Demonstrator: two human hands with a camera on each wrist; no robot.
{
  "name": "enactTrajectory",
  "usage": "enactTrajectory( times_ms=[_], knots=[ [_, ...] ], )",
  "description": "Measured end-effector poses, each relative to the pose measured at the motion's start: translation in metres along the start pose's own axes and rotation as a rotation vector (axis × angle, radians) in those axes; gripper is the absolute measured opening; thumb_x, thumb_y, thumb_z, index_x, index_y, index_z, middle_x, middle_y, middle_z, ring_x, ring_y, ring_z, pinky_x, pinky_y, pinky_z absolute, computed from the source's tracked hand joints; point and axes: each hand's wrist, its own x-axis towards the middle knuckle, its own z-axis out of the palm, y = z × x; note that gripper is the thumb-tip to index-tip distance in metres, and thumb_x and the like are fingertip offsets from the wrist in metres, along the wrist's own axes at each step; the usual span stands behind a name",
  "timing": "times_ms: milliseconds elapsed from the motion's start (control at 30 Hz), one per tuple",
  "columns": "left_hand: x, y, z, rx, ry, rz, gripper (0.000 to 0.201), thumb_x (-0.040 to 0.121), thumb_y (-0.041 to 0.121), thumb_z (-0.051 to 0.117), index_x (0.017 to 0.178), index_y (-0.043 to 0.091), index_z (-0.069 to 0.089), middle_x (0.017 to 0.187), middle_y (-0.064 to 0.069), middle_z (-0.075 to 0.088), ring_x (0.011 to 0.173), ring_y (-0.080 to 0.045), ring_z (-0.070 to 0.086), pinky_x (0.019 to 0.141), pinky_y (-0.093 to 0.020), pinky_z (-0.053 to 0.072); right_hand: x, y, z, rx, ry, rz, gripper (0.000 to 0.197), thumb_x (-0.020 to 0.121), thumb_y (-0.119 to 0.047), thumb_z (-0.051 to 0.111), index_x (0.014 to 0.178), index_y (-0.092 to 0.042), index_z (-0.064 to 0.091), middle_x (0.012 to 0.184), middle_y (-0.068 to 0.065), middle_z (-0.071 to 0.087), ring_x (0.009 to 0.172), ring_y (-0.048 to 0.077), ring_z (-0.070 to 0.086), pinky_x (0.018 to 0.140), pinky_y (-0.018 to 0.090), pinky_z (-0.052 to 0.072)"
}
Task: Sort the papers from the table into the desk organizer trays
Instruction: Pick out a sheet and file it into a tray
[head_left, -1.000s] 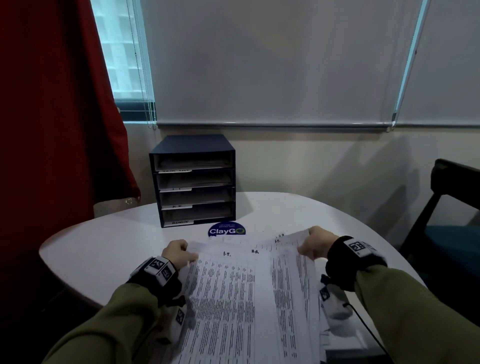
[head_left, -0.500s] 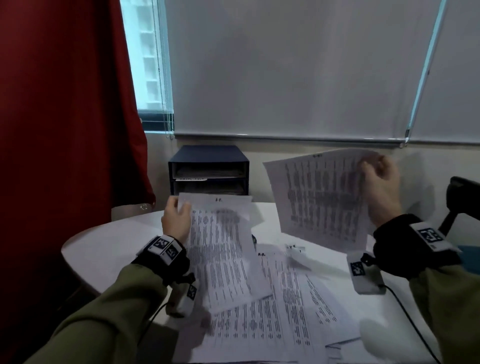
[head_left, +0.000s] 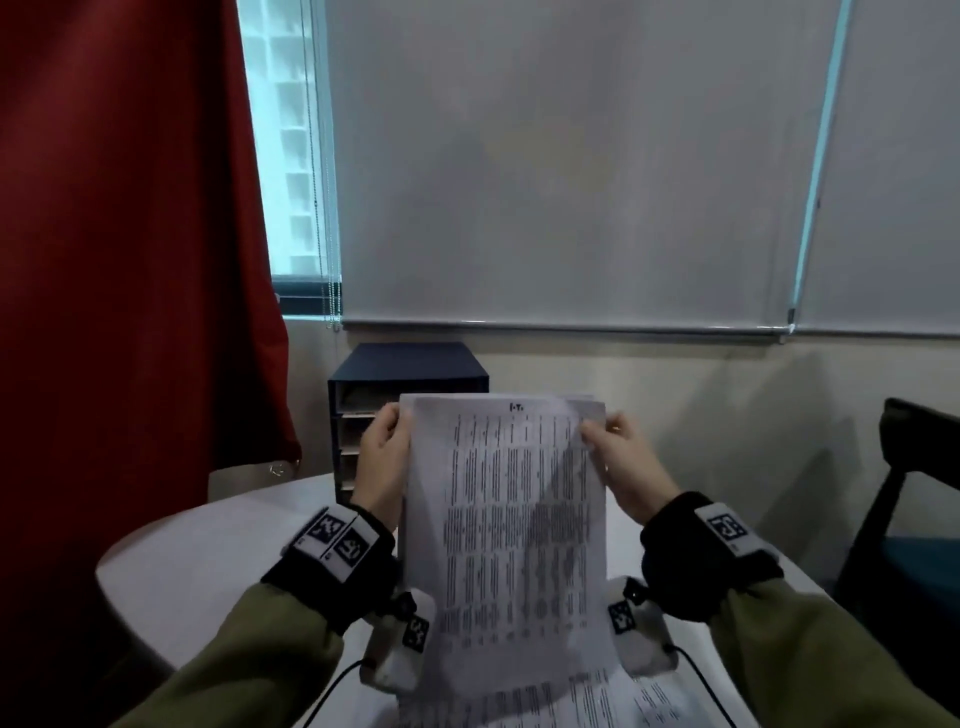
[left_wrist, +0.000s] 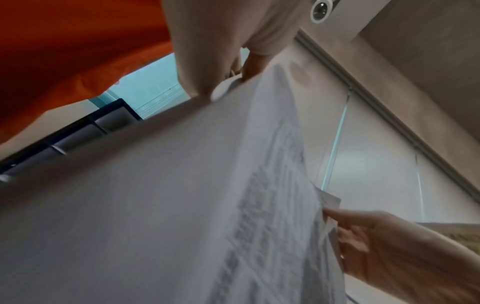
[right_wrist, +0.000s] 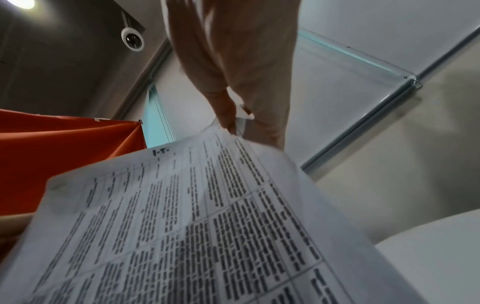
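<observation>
Printed sheets (head_left: 511, 519) marked "I.T." at the top hang upright in front of me, one behind the other. My left hand (head_left: 387, 449) grips their upper left edge and my right hand (head_left: 605, 441) pinches the upper right corner. The right wrist view shows the printed face of the sheets (right_wrist: 194, 226) with the right hand (right_wrist: 231, 121) pinching the top. From the left wrist the blank back of the sheets (left_wrist: 155, 185) fills the view. The dark blue desk organizer (head_left: 410, 369) stands behind them on the table, its trays mostly hidden. More papers (head_left: 561, 701) lie on the table below.
The round white table (head_left: 197, 561) has a red curtain (head_left: 130, 260) at its left. Lowered window blinds (head_left: 545, 182) hang behind the organizer. A dark chair (head_left: 914, 493) stands at the right.
Both hands lifted sheets off the pile, first held apart, one in each hand. Now the two hands have come together and hold the sheets as one upright stack in front of the organizer.
</observation>
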Motion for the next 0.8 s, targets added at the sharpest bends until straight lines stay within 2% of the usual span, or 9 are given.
enactTrajectory(
  times_ms=[67, 133, 200, 300, 467, 567, 667, 733, 800],
  knots=[
    [-0.008, 0.005, 0.005, 0.103, 0.069, 0.109, 0.031, 0.099, 0.031, 0.035, 0.078, 0.012, 0.047, 0.076, -0.003, 0.047, 0.074, -0.018, 0.046, 0.070, -0.033, 0.039, -0.003, 0.002, 0.009, 0.040, 0.050, -0.035, 0.017, 0.090, -0.013, 0.062, 0.083, -0.013, 0.046, 0.084, 0.012, 0.058, 0.064, 0.018, 0.058, 0.054, 0.028, 0.048],
    [-0.020, 0.013, 0.011, 0.161, 0.085, 0.224, 0.028, 0.098, 0.034, 0.033, 0.092, 0.012, 0.048, 0.079, 0.005, 0.049, 0.066, 0.003, 0.052, 0.063, -0.013, 0.044, -0.009, -0.004, 0.019, 0.086, 0.104, -0.110, 0.015, 0.090, -0.012, 0.063, 0.089, -0.012, 0.048, 0.091, 0.013, 0.059, 0.071, 0.018, 0.059, 0.057, 0.027, 0.050],
    [-0.032, 0.017, 0.019, 0.221, 0.064, 0.292, 0.018, 0.098, 0.025, 0.042, 0.109, 0.011, 0.045, 0.086, 0.007, 0.053, 0.067, 0.016, 0.056, 0.058, -0.002, 0.044, -0.019, -0.011, 0.028, 0.166, 0.117, -0.181, 0.016, 0.092, -0.010, 0.059, 0.102, -0.012, 0.046, 0.097, 0.008, 0.061, 0.078, 0.018, 0.061, 0.062, 0.026, 0.052],
    [-0.032, 0.009, 0.020, 0.340, 0.135, 0.338, 0.019, 0.094, 0.010, 0.045, 0.112, 0.014, 0.041, 0.085, 0.011, 0.052, 0.070, 0.014, 0.055, 0.060, -0.005, 0.043, -0.035, -0.008, 0.038, 0.238, 0.059, -0.189, 0.025, 0.096, -0.007, 0.051, 0.116, -0.017, 0.040, 0.101, 0.004, 0.061, 0.083, 0.016, 0.062, 0.068, 0.029, 0.053],
    [-0.034, -0.039, 0.001, 0.383, 0.119, 0.008, 0.021, 0.094, 0.014, 0.041, 0.109, 0.027, 0.034, 0.087, 0.001, 0.061, 0.070, -0.017, 0.060, 0.067, -0.038, 0.051, -0.046, 0.044, 0.038, 0.056, -0.056, -0.004, 0.021, 0.096, -0.005, 0.047, 0.116, -0.012, 0.043, 0.108, 0.007, 0.060, 0.089, 0.015, 0.062, 0.066, 0.027, 0.048],
    [-0.039, -0.075, -0.017, 0.417, -0.054, -0.276, 0.025, 0.097, 0.018, 0.041, 0.119, 0.028, 0.033, 0.095, 0.009, 0.059, 0.081, -0.011, 0.060, 0.070, -0.026, 0.050, -0.051, 0.082, 0.032, -0.106, -0.125, 0.172, 0.021, 0.095, -0.001, 0.042, 0.113, -0.013, 0.040, 0.106, 0.006, 0.055, 0.090, 0.018, 0.059, 0.064, 0.028, 0.049],
    [-0.031, -0.120, -0.037, 0.497, -0.246, -0.454, 0.046, 0.085, 0.024, 0.042, 0.131, 0.024, 0.040, 0.122, 0.001, 0.060, 0.110, -0.020, 0.058, 0.101, -0.039, 0.046, -0.047, 0.114, 0.030, -0.276, -0.143, 0.282, 0.023, 0.095, 0.003, 0.035, 0.114, -0.007, 0.040, 0.112, 0.012, 0.054, 0.087, 0.016, 0.054, 0.063, 0.027, 0.045],
    [-0.023, -0.132, -0.045, 0.515, -0.226, -0.472, 0.048, 0.083, 0.018, 0.040, 0.130, 0.023, 0.043, 0.129, 0.001, 0.058, 0.115, -0.020, 0.056, 0.108, -0.038, 0.041, -0.038, 0.121, 0.032, -0.343, -0.113, 0.275, 0.025, 0.092, 0.005, 0.033, 0.114, -0.003, 0.043, 0.114, 0.015, 0.055, 0.087, 0.020, 0.053, 0.061, 0.027, 0.041],
    [-0.023, -0.108, -0.046, 0.514, -0.164, -0.478, 0.044, 0.089, 0.007, 0.037, 0.130, 0.025, 0.042, 0.124, 0.005, 0.055, 0.115, -0.019, 0.053, 0.105, -0.029, 0.038, -0.027, 0.123, 0.036, -0.312, -0.121, 0.307, 0.032, 0.090, 0.008, 0.029, 0.116, -0.004, 0.045, 0.115, 0.016, 0.056, 0.092, 0.027, 0.054, 0.062, 0.026, 0.041]
  ],
)
